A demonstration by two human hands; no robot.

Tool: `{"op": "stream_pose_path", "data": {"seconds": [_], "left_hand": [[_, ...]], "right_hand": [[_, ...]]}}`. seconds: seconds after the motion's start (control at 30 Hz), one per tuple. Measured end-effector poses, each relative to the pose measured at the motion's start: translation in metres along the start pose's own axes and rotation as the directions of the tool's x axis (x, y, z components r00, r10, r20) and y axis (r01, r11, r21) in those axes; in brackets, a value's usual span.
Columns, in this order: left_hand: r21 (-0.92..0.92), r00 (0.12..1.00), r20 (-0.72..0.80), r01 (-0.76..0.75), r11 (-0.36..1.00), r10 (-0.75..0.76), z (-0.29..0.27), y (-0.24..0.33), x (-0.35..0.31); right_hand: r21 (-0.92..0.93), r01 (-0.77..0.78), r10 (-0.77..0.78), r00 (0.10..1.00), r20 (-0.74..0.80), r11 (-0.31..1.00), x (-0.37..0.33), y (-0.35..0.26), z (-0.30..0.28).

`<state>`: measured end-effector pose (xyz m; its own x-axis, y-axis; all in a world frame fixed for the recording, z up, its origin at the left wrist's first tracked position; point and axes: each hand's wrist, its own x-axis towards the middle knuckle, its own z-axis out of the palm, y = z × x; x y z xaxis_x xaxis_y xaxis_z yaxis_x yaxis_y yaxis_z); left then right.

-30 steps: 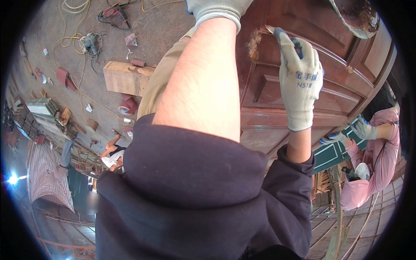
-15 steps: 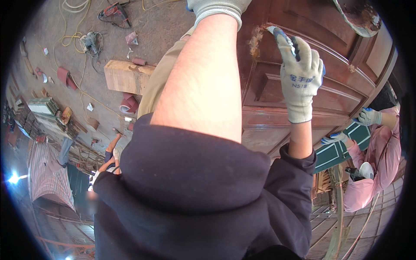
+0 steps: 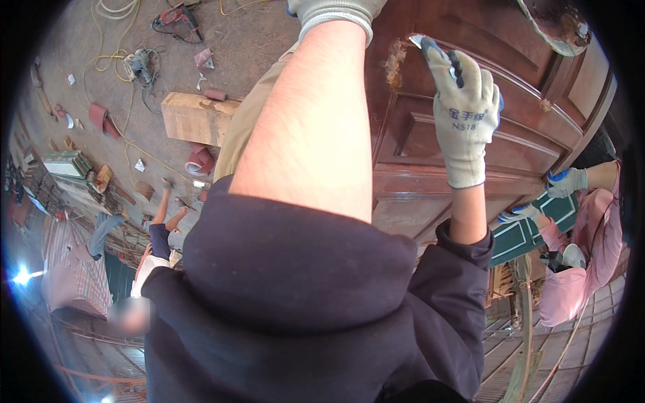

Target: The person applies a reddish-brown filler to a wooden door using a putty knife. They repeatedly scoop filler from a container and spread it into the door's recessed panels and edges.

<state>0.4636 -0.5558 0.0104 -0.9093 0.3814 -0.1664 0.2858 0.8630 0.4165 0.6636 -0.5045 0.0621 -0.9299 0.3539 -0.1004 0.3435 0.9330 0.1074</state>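
My right hand (image 3: 468,111), in a pale knitted glove with blue-grey finger coating, is closed on a putty knife. The tip of the putty knife (image 3: 416,41) sticks out past my thumb and finger; most of it is hidden in my grip. It hovers over or touches a reddish-brown panelled wooden door (image 3: 457,171), next to a rough tan patch (image 3: 395,66); which of the two I cannot tell. My left hand (image 3: 338,13), gloved too, is at the top edge by the door's left side. Its fingers are cut off from view.
A round container (image 3: 564,47) with brown residue stands at the upper right. On the floor are a red-black power tool (image 3: 178,21), cords, sandpaper rolls (image 3: 103,119) and a wooden block (image 3: 195,119). A pink-clad co-worker (image 3: 591,235) works at a green panel (image 3: 521,235).
My right hand and the putty knife have shifted very slightly up and away from me. Behind on the left, another person shows more of the legs and body. The pink-clad co-worker's arm moved a little.
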Motion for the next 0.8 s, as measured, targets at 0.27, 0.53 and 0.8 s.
{"op": "stream_pose_path", "data": {"seconds": [0.27,0.53,0.8], "left_hand": [[-0.003,0.997,-0.069,-0.034,0.999,0.034,0.002,-0.007,-0.004],[-0.012,0.997,-0.072,-0.038,0.999,0.037,0.002,-0.004,-0.007],[-0.017,0.995,-0.093,-0.042,0.999,0.04,0.002,-0.006,-0.007]], "right_hand": [[0.062,-0.083,0.077,0.993,0.09,0.995,0.015,-0.007,-0.032],[0.035,-0.038,0.033,0.99,0.136,0.999,0.016,-0.01,-0.04],[0.062,-0.018,0.009,0.989,0.151,0.998,0.017,-0.007,-0.038]]}}
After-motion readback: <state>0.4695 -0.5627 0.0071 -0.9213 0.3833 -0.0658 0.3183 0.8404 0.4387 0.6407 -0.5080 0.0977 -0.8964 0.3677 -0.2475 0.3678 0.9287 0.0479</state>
